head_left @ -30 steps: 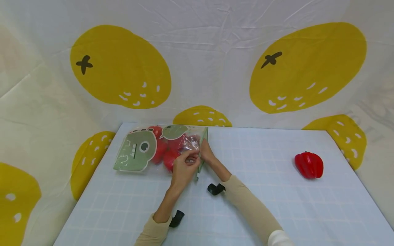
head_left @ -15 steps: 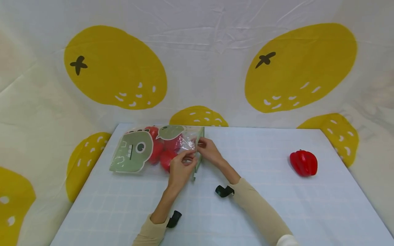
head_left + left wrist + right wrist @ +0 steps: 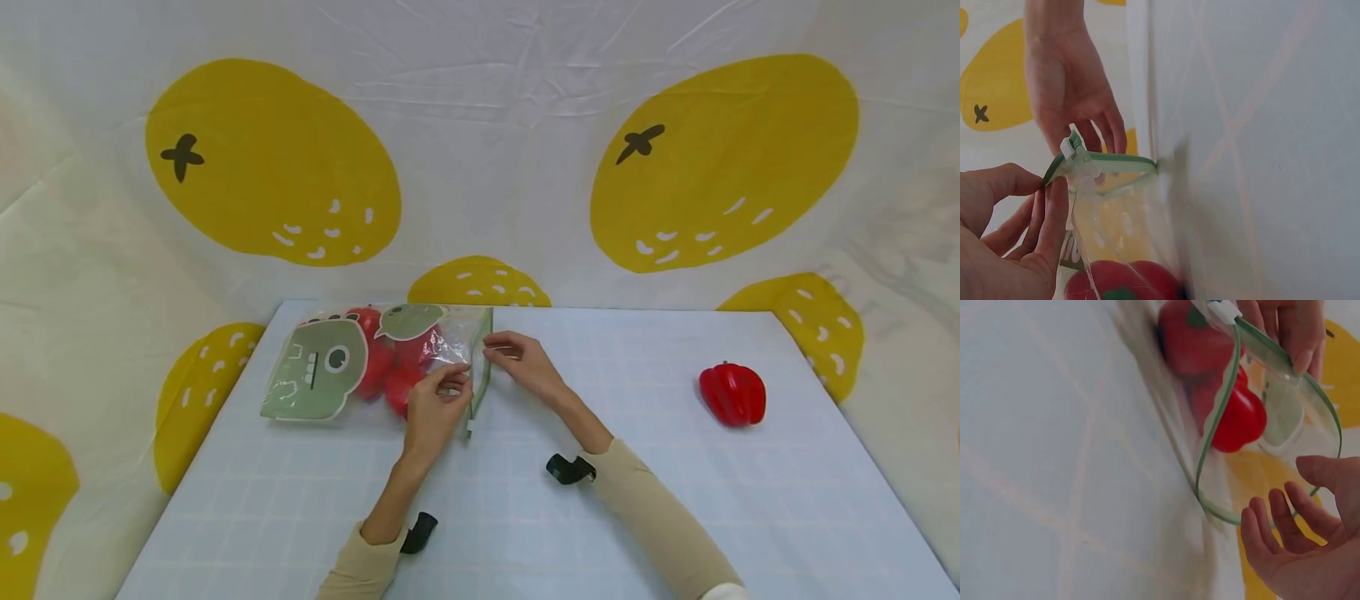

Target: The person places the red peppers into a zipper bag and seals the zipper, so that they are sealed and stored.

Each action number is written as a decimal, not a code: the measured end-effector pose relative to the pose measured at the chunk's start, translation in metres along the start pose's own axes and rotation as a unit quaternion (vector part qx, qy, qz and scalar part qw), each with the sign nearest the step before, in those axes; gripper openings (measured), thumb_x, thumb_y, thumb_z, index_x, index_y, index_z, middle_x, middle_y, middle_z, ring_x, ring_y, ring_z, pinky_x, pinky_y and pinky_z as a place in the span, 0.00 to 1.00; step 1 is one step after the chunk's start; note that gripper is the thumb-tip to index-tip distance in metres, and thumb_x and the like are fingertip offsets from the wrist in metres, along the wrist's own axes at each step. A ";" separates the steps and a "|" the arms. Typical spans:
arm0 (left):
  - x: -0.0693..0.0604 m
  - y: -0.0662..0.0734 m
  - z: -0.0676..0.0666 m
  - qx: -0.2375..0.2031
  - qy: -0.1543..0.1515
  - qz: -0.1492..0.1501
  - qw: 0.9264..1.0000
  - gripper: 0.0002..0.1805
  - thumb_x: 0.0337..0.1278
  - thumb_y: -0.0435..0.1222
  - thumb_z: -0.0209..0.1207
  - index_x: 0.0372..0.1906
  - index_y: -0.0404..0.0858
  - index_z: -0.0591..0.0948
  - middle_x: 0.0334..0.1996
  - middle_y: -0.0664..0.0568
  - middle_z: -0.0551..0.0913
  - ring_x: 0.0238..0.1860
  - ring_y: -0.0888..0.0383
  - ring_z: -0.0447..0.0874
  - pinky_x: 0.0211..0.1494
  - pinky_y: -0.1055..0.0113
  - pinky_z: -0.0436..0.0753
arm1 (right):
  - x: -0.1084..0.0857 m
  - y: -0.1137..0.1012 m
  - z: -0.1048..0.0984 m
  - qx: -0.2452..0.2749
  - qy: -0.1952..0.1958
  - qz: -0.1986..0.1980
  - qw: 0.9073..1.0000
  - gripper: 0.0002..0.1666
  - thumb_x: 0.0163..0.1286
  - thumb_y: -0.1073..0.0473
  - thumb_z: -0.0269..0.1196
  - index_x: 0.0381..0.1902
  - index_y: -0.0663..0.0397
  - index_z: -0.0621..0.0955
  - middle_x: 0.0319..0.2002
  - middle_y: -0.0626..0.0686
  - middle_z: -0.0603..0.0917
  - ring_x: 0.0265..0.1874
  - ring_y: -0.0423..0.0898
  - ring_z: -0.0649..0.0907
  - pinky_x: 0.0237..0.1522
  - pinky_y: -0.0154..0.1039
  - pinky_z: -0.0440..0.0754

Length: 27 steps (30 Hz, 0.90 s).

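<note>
A clear zip bag with a green creature print (image 3: 318,367) lies on its side, its green-edged mouth facing right and several red peppers (image 3: 375,367) inside. My left hand (image 3: 435,408) pinches the upper edge of the mouth between thumb and fingers; in the left wrist view this left hand (image 3: 1016,231) is near the white slider (image 3: 1067,148). Just outside the mouth, my right hand (image 3: 528,367) has its fingers loosely bent and holds nothing. The right wrist view shows the mouth gaping, with the right hand (image 3: 1310,531) beside its rim (image 3: 1217,514).
One red pepper (image 3: 732,394) lies on the right part of the white table (image 3: 637,517), away from the bag. A pale cloth with yellow fruit prints (image 3: 480,167) hangs behind the table. Black wrist devices are on both forearms.
My right hand has come out of the bag's mouth and moved right, its fingers now in view. The left hand keeps its pinch on the edge. The whole head view has shifted slightly.
</note>
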<state>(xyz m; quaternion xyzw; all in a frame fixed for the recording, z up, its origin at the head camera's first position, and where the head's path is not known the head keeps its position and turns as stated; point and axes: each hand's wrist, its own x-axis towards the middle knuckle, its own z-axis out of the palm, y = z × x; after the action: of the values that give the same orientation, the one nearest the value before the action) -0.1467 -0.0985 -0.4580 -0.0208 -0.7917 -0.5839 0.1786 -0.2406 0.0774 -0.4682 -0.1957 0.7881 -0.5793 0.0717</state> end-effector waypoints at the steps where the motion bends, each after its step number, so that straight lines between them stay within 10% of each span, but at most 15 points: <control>1: 0.000 0.000 0.000 0.000 0.000 -0.002 1.000 0.12 0.58 0.26 0.68 0.48 0.32 0.88 0.35 0.45 0.89 0.37 0.50 0.89 0.42 0.65 0.89 | -0.001 0.000 -0.002 0.002 0.000 0.002 1.000 0.22 0.76 0.58 0.64 0.61 0.64 0.80 0.57 0.62 0.84 0.58 0.56 0.83 0.61 0.49 0.81; 14: 0.001 0.001 -0.001 0.018 -0.010 -0.023 1.000 0.14 0.59 0.28 0.70 0.50 0.34 0.87 0.38 0.45 0.89 0.40 0.50 0.89 0.45 0.65 0.89 | -0.016 -0.002 -0.031 0.016 0.017 0.027 0.999 0.23 0.77 0.60 0.62 0.64 0.68 0.77 0.61 0.68 0.80 0.61 0.60 0.80 0.66 0.53 0.77; 27: -0.001 -0.001 -0.001 0.002 0.000 -0.016 1.000 0.12 0.57 0.25 0.69 0.47 0.33 0.88 0.35 0.45 0.89 0.37 0.49 0.89 0.42 0.71 0.88 | -0.041 0.004 -0.062 0.008 0.085 0.023 0.996 0.24 0.74 0.56 0.66 0.61 0.66 0.80 0.59 0.67 0.81 0.59 0.54 0.82 0.58 0.28 0.78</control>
<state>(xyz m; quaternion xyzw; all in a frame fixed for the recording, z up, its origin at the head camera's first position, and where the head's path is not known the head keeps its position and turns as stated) -0.1461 -0.1000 -0.4587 -0.0076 -0.7932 -0.5849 0.1694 -0.2250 0.1492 -0.4566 -0.1272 0.7907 -0.5986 0.0191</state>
